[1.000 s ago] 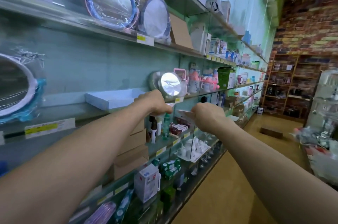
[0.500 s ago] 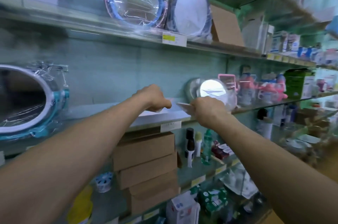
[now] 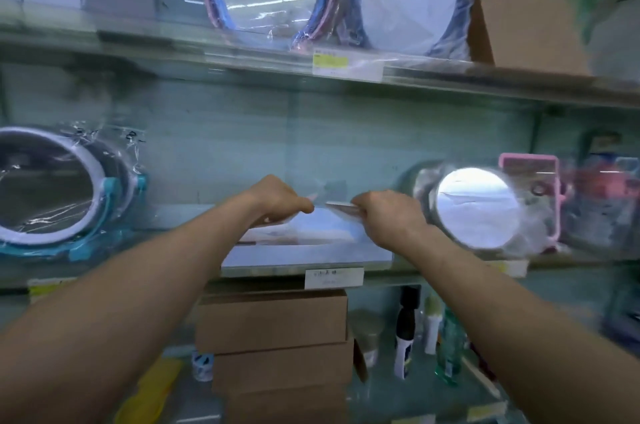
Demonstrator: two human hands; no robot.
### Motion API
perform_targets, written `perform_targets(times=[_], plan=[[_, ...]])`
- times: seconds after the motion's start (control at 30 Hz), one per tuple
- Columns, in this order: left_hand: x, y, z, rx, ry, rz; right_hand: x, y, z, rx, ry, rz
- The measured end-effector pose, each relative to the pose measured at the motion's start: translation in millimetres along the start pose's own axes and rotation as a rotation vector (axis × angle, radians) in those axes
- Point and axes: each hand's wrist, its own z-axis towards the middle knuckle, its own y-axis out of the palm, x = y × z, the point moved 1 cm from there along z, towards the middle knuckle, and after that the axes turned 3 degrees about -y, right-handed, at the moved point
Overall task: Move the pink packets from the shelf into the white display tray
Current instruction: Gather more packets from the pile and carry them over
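A glass shelf [image 3: 138, 261] runs below both hands, carrying the white display tray [image 3: 304, 255] directly beneath the fingers. The left hand [image 3: 280, 198] hovers over the tray, fingers curled under; whether they hold anything cannot be told. The right hand [image 3: 384, 216] pinches a packet [image 3: 341, 208] between thumb and curled fingers, its free end reaching toward the left knuckles, above the tray. The packet shows edge-on: thin, flat, pale, blurred. Faint pinkish shapes [image 3: 273, 233] lie in the tray under the left fingers.

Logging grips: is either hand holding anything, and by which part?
The right hand pinches a flat packet by its right end. The left hand is curled; whether it holds anything cannot be told.
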Motion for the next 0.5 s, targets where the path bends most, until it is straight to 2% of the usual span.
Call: perform_targets(times=[0.13,0.23,0.4,0.5], plan=[[-14,-5,14,0.041,-0.154,-0.168,-6,22,20,0.018,-0.028,0.084],[-25,-7,25,0.013,-0.23,-0.309,-11,35,36,0.03,-0.027,0.157],[-34,-16,31,-0.212,-0.326,-0.688,-18,50,56,0.056,-0.006,0.326],[-42,-15,34,-0.283,-0.352,-0.869,-20,55,64,0.051,0.03,0.444]])
